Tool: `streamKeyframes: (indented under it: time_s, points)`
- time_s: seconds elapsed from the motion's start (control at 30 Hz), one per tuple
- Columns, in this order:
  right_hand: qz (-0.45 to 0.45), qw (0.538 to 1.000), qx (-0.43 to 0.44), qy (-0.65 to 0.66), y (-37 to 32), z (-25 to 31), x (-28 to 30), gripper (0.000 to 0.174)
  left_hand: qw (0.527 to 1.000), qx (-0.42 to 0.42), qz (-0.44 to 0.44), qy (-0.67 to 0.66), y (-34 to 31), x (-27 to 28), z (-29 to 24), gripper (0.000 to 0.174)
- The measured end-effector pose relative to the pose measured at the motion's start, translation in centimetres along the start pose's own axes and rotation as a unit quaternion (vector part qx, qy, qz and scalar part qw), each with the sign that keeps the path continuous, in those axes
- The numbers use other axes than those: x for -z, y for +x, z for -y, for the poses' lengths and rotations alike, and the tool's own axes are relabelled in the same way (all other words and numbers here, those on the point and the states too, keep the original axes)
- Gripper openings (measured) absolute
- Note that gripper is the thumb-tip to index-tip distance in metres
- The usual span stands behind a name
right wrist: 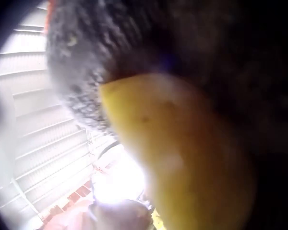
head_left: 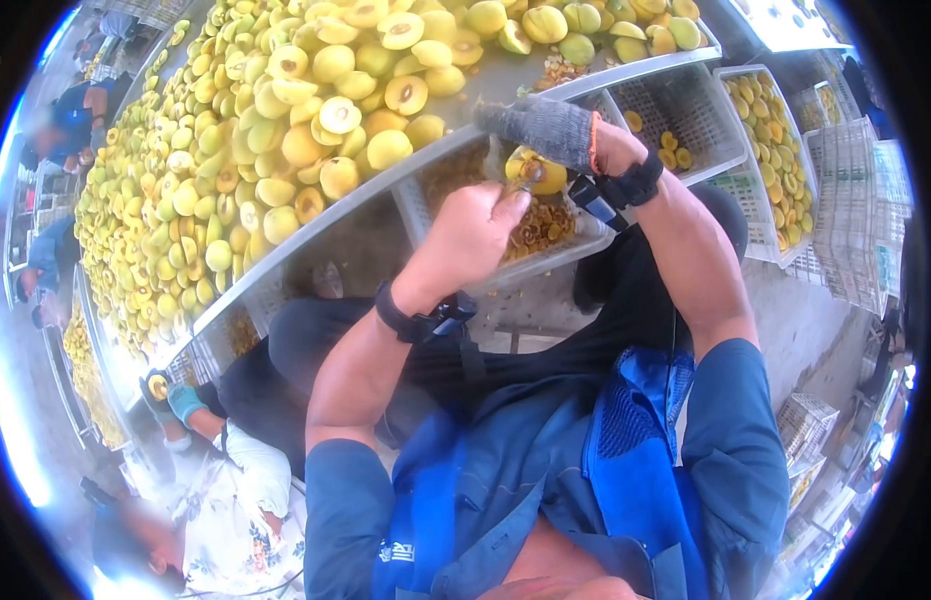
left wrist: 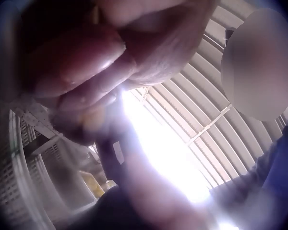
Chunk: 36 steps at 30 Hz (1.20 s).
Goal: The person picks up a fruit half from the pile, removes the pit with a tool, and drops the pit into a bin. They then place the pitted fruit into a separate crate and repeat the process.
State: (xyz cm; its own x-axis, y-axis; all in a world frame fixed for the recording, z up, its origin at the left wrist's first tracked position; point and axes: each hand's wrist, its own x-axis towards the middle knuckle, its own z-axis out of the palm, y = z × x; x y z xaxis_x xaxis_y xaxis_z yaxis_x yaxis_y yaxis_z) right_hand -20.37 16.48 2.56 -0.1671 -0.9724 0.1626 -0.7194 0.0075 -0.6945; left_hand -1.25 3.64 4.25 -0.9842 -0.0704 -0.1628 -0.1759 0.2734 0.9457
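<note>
In the head view my bare left hand is curled with the thumb on top, gripping a small metal tool whose tip meets the fruit; most of the tool is hidden in the fist. A grey knitted glove covers my right hand. It holds a yellow peach just beyond the left thumb. The right wrist view has the smooth yellow skin of this peach close up under the glove. Curled fingers fill the top of the left wrist view. Brown pits and scraps lie below both hands.
A metal-edged table heaped with halved peaches stretches across the front and left. Plastic crates stand beneath its edge, one with a few peach halves. At right is a full crate. Another worker sits at lower left.
</note>
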Motion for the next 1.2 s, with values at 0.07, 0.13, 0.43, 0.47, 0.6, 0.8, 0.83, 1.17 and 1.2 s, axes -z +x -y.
streamKeyframes:
  time_s: [0.07,0.13,0.43,0.47,0.6,0.8,0.83,1.17,1.2]
  points:
    - [-0.106,0.989,0.075,-0.072,-0.3,-0.4,-0.1,0.063,0.987,0.121,0.022,-0.109,0.0,1.0,-1.4,0.040]
    - [-0.208,0.967,0.079,-0.125,-1.3,1.3,-1.4,0.057,0.969,0.154,0.013,-0.195,-0.2,1.9,-2.8,0.039]
    - [-0.272,0.958,0.018,-0.087,-2.8,3.0,-1.7,0.032,0.913,0.212,0.108,-0.333,-0.7,1.6,-3.6,0.039]
    - [-0.260,0.960,0.029,-0.099,-2.9,3.1,-1.4,0.034,0.907,0.223,0.116,-0.337,-0.7,1.6,-3.8,0.039]
    - [-0.260,0.951,0.065,-0.153,-3.4,3.1,-1.4,0.041,0.880,0.232,0.145,-0.389,-0.9,1.8,-3.6,0.040]
    - [-0.320,0.914,0.080,-0.236,-3.7,1.9,-3.1,0.046,0.872,0.228,0.157,-0.404,-0.7,2.1,-3.5,0.041]
    - [-0.324,0.911,0.076,-0.243,-3.9,2.0,-3.1,0.046,0.873,0.226,0.157,-0.402,-0.7,2.2,-3.7,0.041]
    - [-0.164,0.979,-0.051,-0.109,-3.4,3.4,-1.7,0.054,0.936,0.174,0.103,-0.289,-1.4,1.3,-4.3,0.038]
    - [-0.166,0.977,-0.042,-0.124,-3.4,3.3,-1.9,0.055,0.928,0.181,0.108,-0.307,-1.5,1.4,-4.2,0.038]
